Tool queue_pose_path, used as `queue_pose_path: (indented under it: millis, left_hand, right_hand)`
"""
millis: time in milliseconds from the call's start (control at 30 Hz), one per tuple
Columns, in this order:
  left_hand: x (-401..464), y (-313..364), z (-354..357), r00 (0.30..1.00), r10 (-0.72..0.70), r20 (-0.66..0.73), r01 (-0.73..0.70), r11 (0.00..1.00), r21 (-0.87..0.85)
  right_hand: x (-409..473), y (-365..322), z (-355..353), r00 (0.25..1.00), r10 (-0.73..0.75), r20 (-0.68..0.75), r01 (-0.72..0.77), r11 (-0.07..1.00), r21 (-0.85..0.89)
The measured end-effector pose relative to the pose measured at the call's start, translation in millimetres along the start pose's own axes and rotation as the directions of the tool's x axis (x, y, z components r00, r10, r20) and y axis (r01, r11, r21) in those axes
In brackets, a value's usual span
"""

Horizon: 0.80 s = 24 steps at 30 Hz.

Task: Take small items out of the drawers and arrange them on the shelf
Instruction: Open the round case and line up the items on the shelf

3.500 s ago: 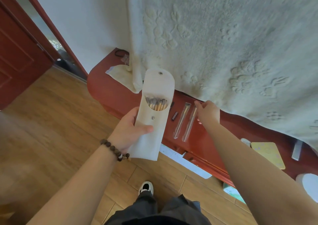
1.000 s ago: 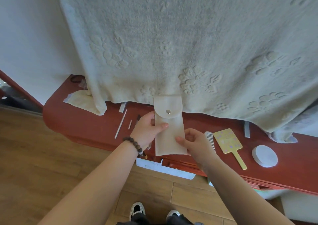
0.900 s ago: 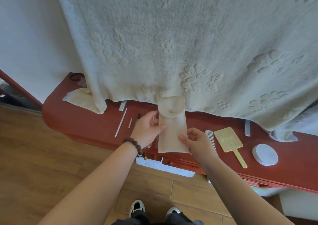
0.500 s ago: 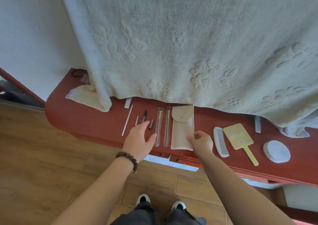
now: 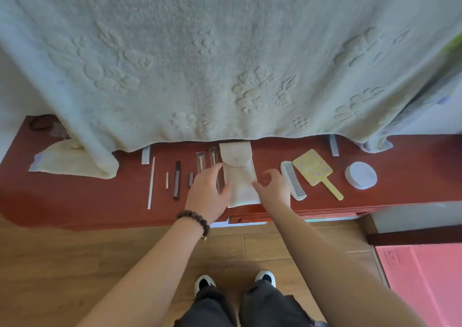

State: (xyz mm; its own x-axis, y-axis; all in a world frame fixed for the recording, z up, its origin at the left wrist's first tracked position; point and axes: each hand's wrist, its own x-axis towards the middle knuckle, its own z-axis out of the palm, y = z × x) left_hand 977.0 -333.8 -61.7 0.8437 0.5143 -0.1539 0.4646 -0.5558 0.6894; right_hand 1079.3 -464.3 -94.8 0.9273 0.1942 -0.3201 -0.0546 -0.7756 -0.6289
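While pouch (image 5: 239, 174) lies on shelf (image 5: 75, 196), left hand (image 5: 207, 191) touching, right hand (image 5: 273, 186) beside

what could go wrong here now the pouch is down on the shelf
1. The cream pouch reaches the front edge of the red shelf; a nudge from the left hand or right hand might tip it off.
2. The two clear tubes lie partly under the left hand, which could knock them out of line.
3. The hanging blanket brushes the pouch's flap and may drag it.

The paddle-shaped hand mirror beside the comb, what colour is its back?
Pale yellow paddle-shaped hand mirror, dotted with small lilac marks; head view.
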Motion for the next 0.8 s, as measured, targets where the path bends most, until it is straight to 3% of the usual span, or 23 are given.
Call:
queue_pose_path:
  millis: [167, 367, 467, 567, 800]
  left_hand:
    - [9.8, 40.4, 31.4, 0.993, 0.097, 0.068, -0.097, 0.995, 0.008]
    - [21.5, 99.3, 82.8, 0.989, 0.147, 0.032, -0.148, 0.989, 0.015]
    - [25.9, 135.3, 116.6, 0.992, 0.126, 0.005, -0.126, 0.992, 0.011]
    - [25.8, 173.7, 151.6, 0.996, 0.094, -0.009, -0.094, 0.996, 0.01]
    - [19.5, 223.5, 193.6, 0.997, -0.02, -0.076, 0.024, 0.998, 0.052]
  right_hand:
    - [5.1, 38.5, -72.9, 0.986, -0.037, -0.162, 0.048, 0.996, 0.069]
    - [41.7, 119.6, -163.1, 0.961, 0.02, -0.277, -0.023, 1.0, -0.009]
    - [67.1, 151.5, -197.1, 0.979, -0.019, -0.201, 0.006, 0.998, -0.066]
    - [89.9, 168.8, -217.1, 0.986, -0.163, -0.038, 0.156, 0.975, -0.156]
    - [123.1, 186.4, -229.7, 0.899, -0.288, 0.33, 0.386, 0.878, -0.284]
